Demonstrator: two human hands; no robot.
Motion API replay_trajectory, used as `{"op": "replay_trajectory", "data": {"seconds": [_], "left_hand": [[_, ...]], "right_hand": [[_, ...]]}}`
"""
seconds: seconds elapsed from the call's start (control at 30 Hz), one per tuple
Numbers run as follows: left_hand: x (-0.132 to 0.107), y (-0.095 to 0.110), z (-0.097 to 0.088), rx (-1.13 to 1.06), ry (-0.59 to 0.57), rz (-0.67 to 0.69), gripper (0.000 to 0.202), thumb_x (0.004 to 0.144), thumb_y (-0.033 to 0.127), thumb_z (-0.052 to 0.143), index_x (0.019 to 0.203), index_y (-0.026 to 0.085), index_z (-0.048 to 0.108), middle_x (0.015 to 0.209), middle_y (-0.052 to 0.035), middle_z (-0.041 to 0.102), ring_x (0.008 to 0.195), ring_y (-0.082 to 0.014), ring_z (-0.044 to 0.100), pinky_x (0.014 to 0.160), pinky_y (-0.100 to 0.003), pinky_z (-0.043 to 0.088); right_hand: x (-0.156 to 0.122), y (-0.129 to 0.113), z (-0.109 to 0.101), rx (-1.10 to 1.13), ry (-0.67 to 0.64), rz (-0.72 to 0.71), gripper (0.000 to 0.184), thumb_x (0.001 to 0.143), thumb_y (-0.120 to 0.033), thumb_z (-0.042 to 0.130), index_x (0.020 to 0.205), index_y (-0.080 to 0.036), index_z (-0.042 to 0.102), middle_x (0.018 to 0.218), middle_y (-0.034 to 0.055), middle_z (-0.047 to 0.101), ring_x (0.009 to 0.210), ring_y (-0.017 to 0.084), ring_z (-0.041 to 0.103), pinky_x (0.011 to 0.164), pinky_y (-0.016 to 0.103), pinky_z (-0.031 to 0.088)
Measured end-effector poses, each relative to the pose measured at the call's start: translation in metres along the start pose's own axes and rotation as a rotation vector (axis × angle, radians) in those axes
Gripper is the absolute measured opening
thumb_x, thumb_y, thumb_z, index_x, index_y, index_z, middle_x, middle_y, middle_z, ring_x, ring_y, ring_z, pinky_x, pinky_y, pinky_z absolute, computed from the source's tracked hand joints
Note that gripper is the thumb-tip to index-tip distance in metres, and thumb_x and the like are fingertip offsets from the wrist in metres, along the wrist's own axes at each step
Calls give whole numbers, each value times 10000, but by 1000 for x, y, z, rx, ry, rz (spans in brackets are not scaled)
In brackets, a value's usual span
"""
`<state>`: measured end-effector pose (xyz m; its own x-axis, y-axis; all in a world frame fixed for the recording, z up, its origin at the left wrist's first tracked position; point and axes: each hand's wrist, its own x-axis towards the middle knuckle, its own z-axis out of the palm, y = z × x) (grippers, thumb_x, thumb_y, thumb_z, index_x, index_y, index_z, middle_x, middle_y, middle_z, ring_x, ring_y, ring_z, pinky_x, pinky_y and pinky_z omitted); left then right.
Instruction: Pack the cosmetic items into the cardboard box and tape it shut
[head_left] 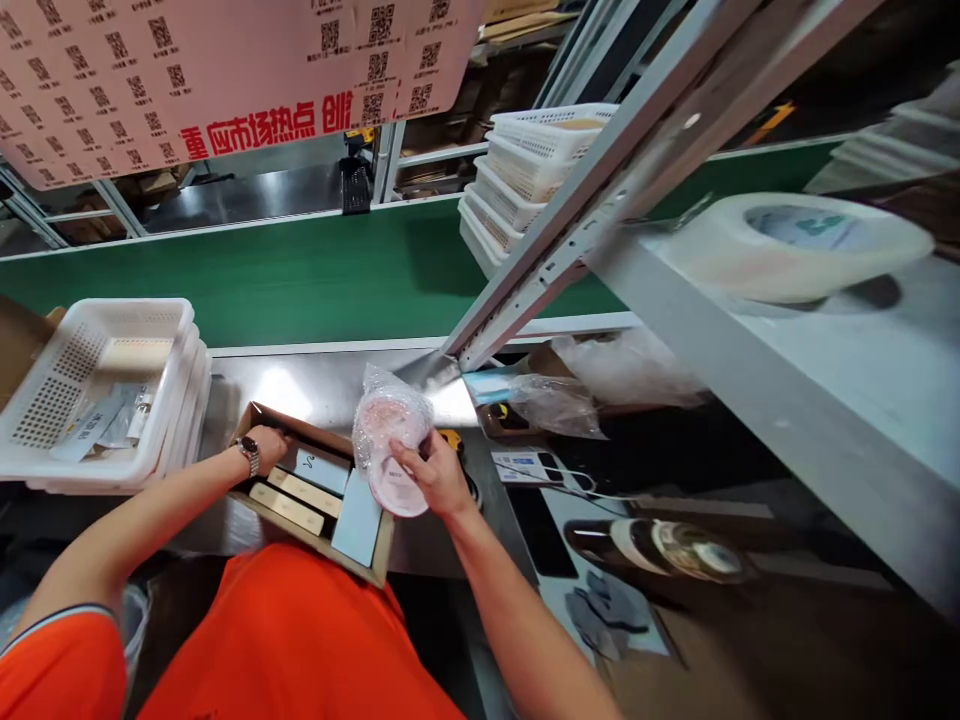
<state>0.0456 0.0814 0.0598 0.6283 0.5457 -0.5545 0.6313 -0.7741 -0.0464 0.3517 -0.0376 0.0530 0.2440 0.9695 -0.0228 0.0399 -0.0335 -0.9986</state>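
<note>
An open cardboard box [379, 560] sits at the front of the metal bench, against the orange shirt. Inside are pale blue boxes [357, 522], one with a dark squiggle on top, and slim cream boxes [287, 508]. My left hand [267, 448] reaches over the box's left side; its fingertips are hidden among the contents, so their grip is unclear. Above the box's right end, my right hand [436, 476] is closed, thumb on top, on a pink round-ended pack [397, 488]. Clear bubble wrap [388, 408] covers its upper part.
Stacked white baskets [176, 400] stand left, the top one holding small bagged items. A green conveyor belt [322, 290] runs behind, with more baskets [517, 180]. Right of the metal post [540, 270], a shelf bears a tape roll [795, 245]; below lie a phone [541, 530] and a bottle [652, 548].
</note>
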Motion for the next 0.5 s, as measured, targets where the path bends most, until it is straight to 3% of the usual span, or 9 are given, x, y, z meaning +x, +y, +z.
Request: {"op": "replay_trajectory", "data": {"seconds": [0.07,0.17,0.3,0.37,0.5], "left_hand": [[-10,4,-10,56,-24,-17,611,872,56,631,1478,-11,585,1288,-298,659,1149,-407,710,958,-496,599],[-33,10,-27,75,42,-33,562,841,102,676,1399,46,630,1328,-251,639,1081,-375,725,891,-460,610],[-72,20,-56,-14,181,-13,757,835,244,721,1544,96,505,1342,-170,650,1089,-357,718,873,-461,608],[-85,29,-67,-53,234,25,748,863,275,702,1559,111,483,1367,-153,639,1102,-337,712,873,-441,607],[-78,56,-72,41,254,123,537,920,179,613,1451,107,579,1268,-166,638,1026,-328,703,789,-433,601]], "right_hand": [[0,3,0,1,-3,2,764,730,-741,826,1117,-115,624,1056,160,732,941,302,676,839,411,517],[-1,4,0,13,1,-6,763,737,-740,826,1128,-114,631,1068,156,735,951,297,675,843,402,515],[-1,1,1,20,10,-12,762,748,-740,819,1144,-116,635,1083,155,742,962,294,680,854,397,517],[-1,-1,2,18,10,-4,774,738,-743,821,1146,-112,637,1094,162,743,979,301,683,876,405,518],[-3,-6,5,1,21,18,799,703,-750,824,1136,-106,632,1111,181,741,1000,317,684,892,422,518]]}}
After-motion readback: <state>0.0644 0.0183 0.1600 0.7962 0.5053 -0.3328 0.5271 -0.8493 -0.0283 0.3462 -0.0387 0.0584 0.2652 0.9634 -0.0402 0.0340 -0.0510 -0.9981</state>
